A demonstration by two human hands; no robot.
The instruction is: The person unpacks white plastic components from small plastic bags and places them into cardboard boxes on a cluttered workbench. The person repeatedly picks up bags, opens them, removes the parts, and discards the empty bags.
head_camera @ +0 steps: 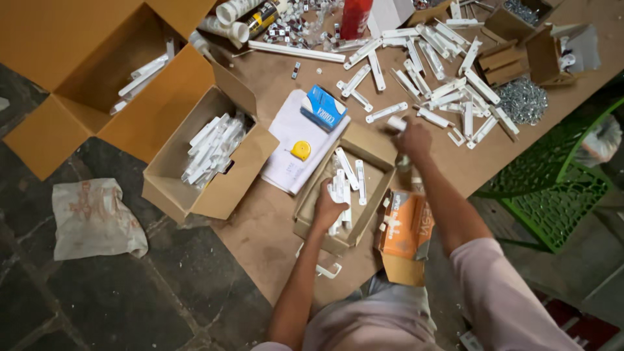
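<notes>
My left hand (327,209) is closed around a bundle of white plastic strips (338,188), held inside a shallow cardboard box (372,146) in front of me. A couple more strips lie loose in that box. My right hand (412,138) reaches forward past the box's far corner and grips one white piece (396,123) at the edge of a scattered heap of white strips (448,84) on the brown board.
An orange carton (407,224) lies by my right forearm. White paper (296,140) carries a yellow tape measure (300,150) and a blue packet (324,108). Open cardboard boxes (208,153) with more strips stand left. Metal chain (523,101), small boxes and a green chair (552,188) are right.
</notes>
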